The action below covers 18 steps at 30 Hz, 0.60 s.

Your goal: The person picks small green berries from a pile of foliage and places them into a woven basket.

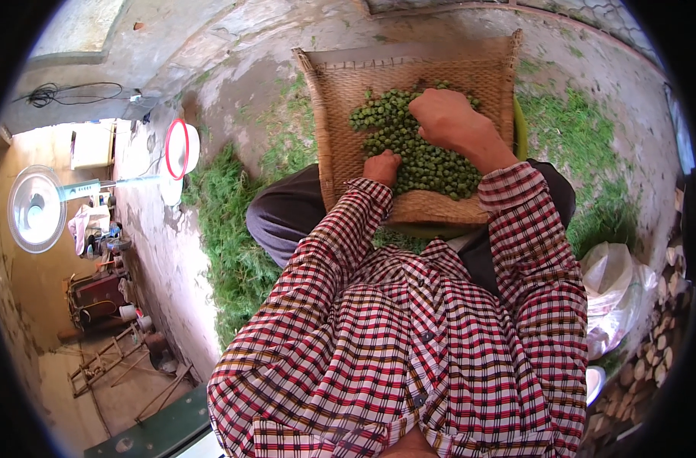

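Note:
A woven wicker winnowing tray lies before me, over my knees and a yellow-green basin. Small round green fruits or cones are heaped across its middle and right side. My left hand rests at the heap's near left edge, its fingertips down among the green pieces. Farther out, my right hand is curled over the upper part of the heap. Its fingertips are turned away, so whether it pinches a piece is hidden.
Feathery green sprigs litter the concrete floor on both sides. On the right are a white woven sack and stacked firewood. A standing fan and a red-rimmed white basin are at the left.

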Tool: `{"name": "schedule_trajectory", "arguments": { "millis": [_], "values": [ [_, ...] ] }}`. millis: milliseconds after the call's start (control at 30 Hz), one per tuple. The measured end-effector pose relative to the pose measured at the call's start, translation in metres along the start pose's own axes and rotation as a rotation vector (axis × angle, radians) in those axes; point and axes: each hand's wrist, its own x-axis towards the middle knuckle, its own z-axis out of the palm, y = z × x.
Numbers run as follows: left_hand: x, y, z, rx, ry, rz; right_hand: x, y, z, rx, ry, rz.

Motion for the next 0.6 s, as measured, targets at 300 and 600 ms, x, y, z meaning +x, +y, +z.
{"name": "schedule_trajectory", "arguments": {
  "millis": [300, 600],
  "values": [
    [-0.005, 0.004, -0.017, 0.133, -0.139, -0.002, -0.002, 0.003, 0.0, 0.016, 0.007, 0.004],
    [-0.02, -0.033, -0.021, -0.605, 0.04, -0.18, -0.006, 0.0, -0.009, 0.036, -0.021, 0.024]
  ]
}}
